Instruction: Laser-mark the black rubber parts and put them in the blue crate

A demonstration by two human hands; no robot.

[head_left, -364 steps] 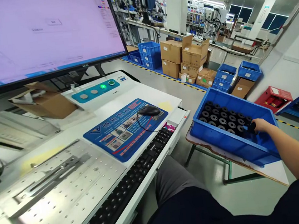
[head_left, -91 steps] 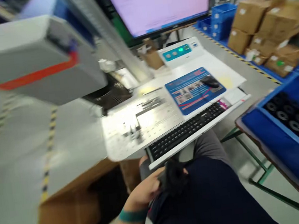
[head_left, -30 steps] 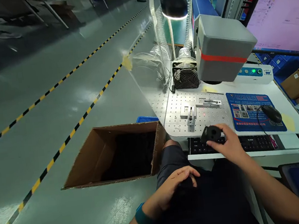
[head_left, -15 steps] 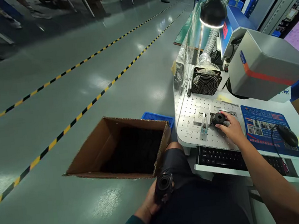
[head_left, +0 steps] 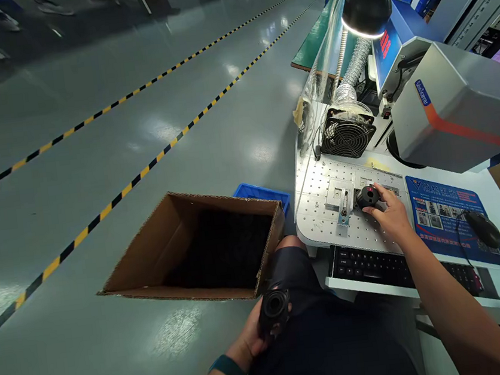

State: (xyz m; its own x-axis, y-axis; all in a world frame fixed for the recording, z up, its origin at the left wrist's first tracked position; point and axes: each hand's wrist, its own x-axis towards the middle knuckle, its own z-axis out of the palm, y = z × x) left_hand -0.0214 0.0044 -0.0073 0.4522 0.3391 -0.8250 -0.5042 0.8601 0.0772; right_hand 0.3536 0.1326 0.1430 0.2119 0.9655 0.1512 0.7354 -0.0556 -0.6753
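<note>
My left hand (head_left: 256, 330) is closed round a black round part (head_left: 274, 305) with a ringed hole in its top, held low beside my thigh. On the perforated metal plate (head_left: 318, 213), the thumb and fingers of my right hand (head_left: 388, 211) grip another black round part (head_left: 368, 196), which has a hole in its face and a small red spot on it. That part sits just right of a metal clamp fixture (head_left: 343, 206). Its underside is hidden, so I cannot tell how it rests on the fixture.
An open cardboard box (head_left: 141, 260) with dark contents stands on the floor, a blue crate (head_left: 260, 193) behind it. Around the plate are a black fan (head_left: 347, 133), a lit lamp (head_left: 367, 8), a grey scanner head (head_left: 453, 110), a mouse (head_left: 481, 228) and a keyboard (head_left: 371, 267).
My view has shifted slightly. Both hands keep their grips in nearly the same places, and a red spot now shows on the black part under my right hand.
</note>
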